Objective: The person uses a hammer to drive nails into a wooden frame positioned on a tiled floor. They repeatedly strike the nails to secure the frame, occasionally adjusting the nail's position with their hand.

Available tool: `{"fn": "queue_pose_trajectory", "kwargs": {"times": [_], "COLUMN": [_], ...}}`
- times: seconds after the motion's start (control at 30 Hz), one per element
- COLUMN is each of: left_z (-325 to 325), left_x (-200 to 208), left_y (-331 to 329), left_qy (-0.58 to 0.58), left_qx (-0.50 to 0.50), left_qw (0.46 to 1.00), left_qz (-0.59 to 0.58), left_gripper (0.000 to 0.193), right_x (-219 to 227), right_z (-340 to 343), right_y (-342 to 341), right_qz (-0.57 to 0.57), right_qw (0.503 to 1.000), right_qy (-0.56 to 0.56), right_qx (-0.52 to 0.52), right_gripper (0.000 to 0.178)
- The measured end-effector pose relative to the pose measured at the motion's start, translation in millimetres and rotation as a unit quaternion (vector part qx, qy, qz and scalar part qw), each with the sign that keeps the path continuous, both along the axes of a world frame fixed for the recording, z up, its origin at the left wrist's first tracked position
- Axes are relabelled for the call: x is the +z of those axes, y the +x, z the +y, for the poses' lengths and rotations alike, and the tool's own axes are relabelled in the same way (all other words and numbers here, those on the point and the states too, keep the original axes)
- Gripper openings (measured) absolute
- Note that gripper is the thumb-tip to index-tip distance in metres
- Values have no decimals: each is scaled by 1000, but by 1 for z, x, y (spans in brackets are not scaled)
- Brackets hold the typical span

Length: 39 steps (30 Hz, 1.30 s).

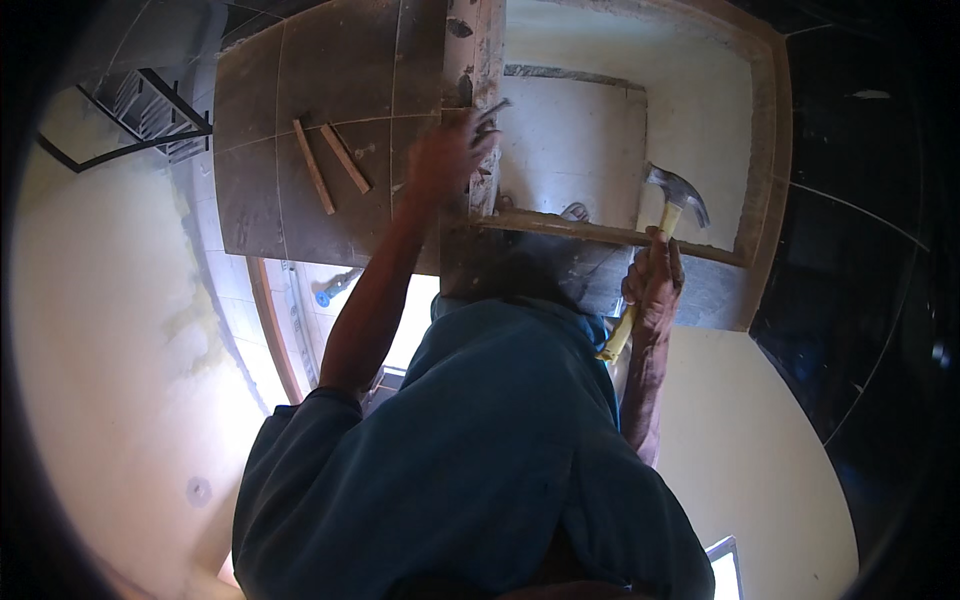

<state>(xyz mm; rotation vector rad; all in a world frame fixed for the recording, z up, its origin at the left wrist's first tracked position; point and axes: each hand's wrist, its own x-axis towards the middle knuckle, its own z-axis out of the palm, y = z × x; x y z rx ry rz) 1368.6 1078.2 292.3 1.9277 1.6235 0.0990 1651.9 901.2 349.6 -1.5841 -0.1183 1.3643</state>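
Observation:
My right hand is wrapped around the yellow handle of a claw hammer, whose metal head points up and away over the front edge of a rough-edged opening. Farther left, my left hand is smeared by motion above the strip between the dark tiled surface and the opening. A thin dark metal piece juts from its fingers; its exact kind cannot be made out. Right below that hand runs the chipped, pale edge strip, its surface rough and broken.
Two narrow wooden strips lie on the dark tiled surface at the left. A pale panel shows inside the opening. Dark tiles line the right side. A black metal frame stands at the far left.

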Motion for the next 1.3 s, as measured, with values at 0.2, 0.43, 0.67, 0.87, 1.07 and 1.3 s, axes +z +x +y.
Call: {"fn": "queue_pose_trajectory", "kwargs": {"times": [0.2, 0.43, 0.67, 0.87, 1.07, 1.3], "left_z": [-26, 10, 44, 40, 38, 38], "left_x": [27, 2, -7, -15, -22, -27], "left_y": [107, 128, 119, 121, 116, 112], "left_qy": [-64, 182, 211, 304, 251, 263], "left_qx": [-216, -195, -160, -132, -125, -137], "left_qw": [926, 945, 954, 926, 943, 930], "left_qz": [-302, -191, -141, -180, -180, -218], "left_gripper": [47, 47, 45, 37, 44, 47], "right_x": [-3, -13, -8, -2, 0, 22], "right_z": [0, 0, 6, 12, 15, 48], "right_y": [0, 12, 8, 8, 14, 24], "right_qz": [-12, -18, 1, -10, -45, -120], "right_qw": [999, 998, 999, 1000, 999, 986], "right_qy": [3, 11, 12, 4, 27, 89], "right_qx": [-45, -55, -31, -11, 4, -76], "right_gripper": [40, 42, 41, 40, 43, 44]}}
